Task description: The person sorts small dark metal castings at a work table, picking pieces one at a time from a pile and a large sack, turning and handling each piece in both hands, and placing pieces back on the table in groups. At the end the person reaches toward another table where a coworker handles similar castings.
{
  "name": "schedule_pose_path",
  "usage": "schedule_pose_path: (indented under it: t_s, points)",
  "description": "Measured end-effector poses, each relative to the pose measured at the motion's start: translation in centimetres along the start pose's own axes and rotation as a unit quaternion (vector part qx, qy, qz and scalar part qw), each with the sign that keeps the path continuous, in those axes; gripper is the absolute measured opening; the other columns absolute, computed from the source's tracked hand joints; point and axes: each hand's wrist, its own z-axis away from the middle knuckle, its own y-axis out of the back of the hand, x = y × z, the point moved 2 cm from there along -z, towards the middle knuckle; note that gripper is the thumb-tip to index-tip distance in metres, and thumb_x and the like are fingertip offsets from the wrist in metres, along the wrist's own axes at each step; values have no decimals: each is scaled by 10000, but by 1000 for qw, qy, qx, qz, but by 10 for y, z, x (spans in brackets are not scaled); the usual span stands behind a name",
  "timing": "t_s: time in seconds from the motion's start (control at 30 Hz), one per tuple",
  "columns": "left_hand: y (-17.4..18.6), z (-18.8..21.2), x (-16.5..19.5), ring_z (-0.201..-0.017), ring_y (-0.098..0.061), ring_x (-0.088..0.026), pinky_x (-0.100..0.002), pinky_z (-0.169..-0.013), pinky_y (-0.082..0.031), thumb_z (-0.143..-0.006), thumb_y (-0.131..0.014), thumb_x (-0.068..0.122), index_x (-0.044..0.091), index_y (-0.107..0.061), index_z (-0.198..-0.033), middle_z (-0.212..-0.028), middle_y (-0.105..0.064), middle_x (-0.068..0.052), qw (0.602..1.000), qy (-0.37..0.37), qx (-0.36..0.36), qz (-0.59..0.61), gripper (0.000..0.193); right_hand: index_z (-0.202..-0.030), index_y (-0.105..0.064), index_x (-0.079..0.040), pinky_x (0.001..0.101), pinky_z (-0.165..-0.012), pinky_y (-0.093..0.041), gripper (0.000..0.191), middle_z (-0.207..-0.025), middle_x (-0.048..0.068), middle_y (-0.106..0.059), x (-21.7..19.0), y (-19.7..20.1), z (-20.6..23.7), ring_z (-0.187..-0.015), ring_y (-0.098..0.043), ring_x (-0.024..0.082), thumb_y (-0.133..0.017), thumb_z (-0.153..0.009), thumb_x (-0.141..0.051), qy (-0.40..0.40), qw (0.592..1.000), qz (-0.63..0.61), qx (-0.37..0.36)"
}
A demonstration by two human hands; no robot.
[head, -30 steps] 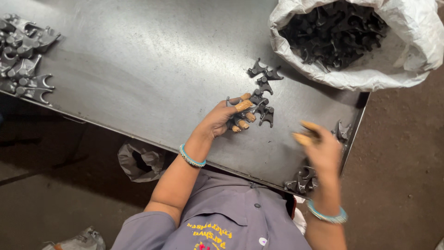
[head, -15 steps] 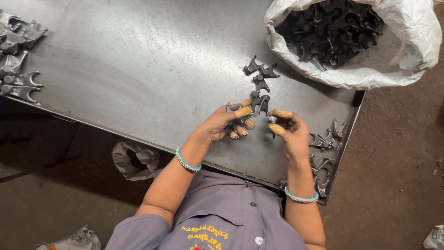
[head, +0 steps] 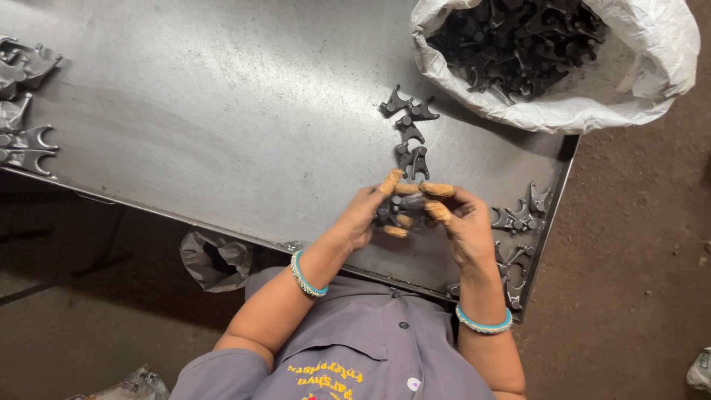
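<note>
Both hands meet over the near edge of a grey metal table (head: 222,126). My left hand (head: 364,215) and my right hand (head: 461,222) together hold a small dark forked metal part (head: 400,213) between their fingertips, which wear orange finger covers. Just beyond the fingers a short row of similar dark forked parts (head: 409,133) lies on the table. Each wrist carries a turquoise bangle.
A white woven sack (head: 637,67) full of dark metal parts rests on the table's far right corner. More forked parts (head: 518,218) lie by the right table edge, and others (head: 22,104) at the far left. A grey bag (head: 215,259) sits on the floor under the table.
My right hand has swung in from the right table edge to join the left hand. Both now grip one part between them.
</note>
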Motion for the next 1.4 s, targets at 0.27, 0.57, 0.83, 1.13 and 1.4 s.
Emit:
schedule_pose_path:
  t_s: [0.27, 0.57, 0.83, 1.13, 1.4]
  points:
    - [13, -7, 19, -774, -765, -232, -329, -564, -622, -982, -642, 229, -22, -655, -1257, -1023, -757, -131, 997, -41, 11, 59, 373, -1232, -715, -58, 387, -794, -539, 506, -1092, 113, -691, -20, -43, -58, -1004, -571, 272, -884, -759, -120, 210, 810, 533, 120]
    - [15, 1, 40, -707, -765, -225, -313, -494, -606, -920, -678, 188, 10, -622, -1318, -983, -761, -151, 999, 6, 37, -19, 440, -1127, -666, -9, 357, -901, -547, 398, -1072, 107, -698, -3, -20, -38, -1005, -659, 235, -820, -764, 40, 141, 907, 383, 107]
    - [22, -24, 4, -908, -744, -183, -318, -713, -643, -957, -689, 134, -27, -644, -1364, -1105, -748, -138, 999, -33, -7, -40, 440, -1249, -608, 29, 315, -963, -577, 420, -1194, 130, -701, -1, 9, -1, -1114, -688, 202, -680, -843, 108, 48, 998, -22, 39]
    - [15, -11, 2, -813, -740, -202, -302, -579, -612, -965, -655, 536, 28, -704, -1251, -1050, -754, -139, 993, 47, -60, 90, 586, -1231, -702, -24, 336, -891, -556, 358, -1140, 112, -657, -31, -33, -35, -998, -671, 222, -738, -883, 51, 153, 917, 367, 34]
    - [32, 8, 44, -817, -740, -181, -265, -652, -622, -950, -669, 475, -13, -691, -1279, -1078, -754, -154, 995, -31, 3, 97, 588, -1112, -691, -67, 492, -938, -455, 415, -1055, 77, -669, -11, -56, -72, -1063, -580, 339, -817, -733, 45, 222, 760, 608, 51]
